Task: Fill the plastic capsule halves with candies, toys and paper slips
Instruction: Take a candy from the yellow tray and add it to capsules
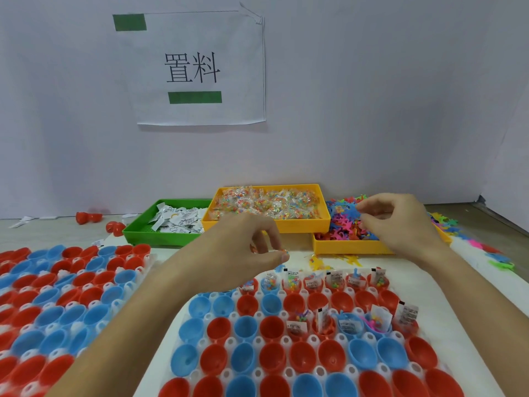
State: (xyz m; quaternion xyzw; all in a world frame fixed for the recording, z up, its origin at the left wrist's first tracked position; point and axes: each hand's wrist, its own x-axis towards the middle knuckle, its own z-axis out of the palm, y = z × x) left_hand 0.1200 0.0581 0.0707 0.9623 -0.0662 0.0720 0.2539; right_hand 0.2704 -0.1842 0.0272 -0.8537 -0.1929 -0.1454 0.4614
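1. Nearest the camera, a white holder rack point(183, 313) carries rows of red and blue capsule halves point(272, 359), open side up, and the near rows are bare inside
2. One row further in, at the right of that rack, a few filled halves point(350, 325) hold printed paper slips, bright toy bits and candy bags
3. The far row of the rack is stuffed too: far-row cups point(335, 282) stand side by side with slips and candy poking out of the tops
4. Left hand point(254, 247) hangs over the far left end of that row, thumb and fingertips pinched on a small candy packet point(283, 251), clear wrap with coloured dots, just above the cups
5. Right hand point(400, 222) is up over the toy tray, fingers curled inward toward the thumb; whether anything sits between them, I cannot tell
6. That toy tray point(343, 247) is yellow, far right, heaped with small plastic toys point(346, 222) in pink, blue, orange and yellow, some spilled on the table beside it
7. Just left of it and partly stacked over its edge, a second yellow tray point(257, 224) is full of candy packets
8. Further left, a green tray point(148, 239) holds the folded paper slips point(177, 222)
9. Over on the near left, a second rack point(71, 296) of red and blue halves sits beside the first, blurred
10. On the far wall, a paper sign point(197, 67) with two printed characters and green bars
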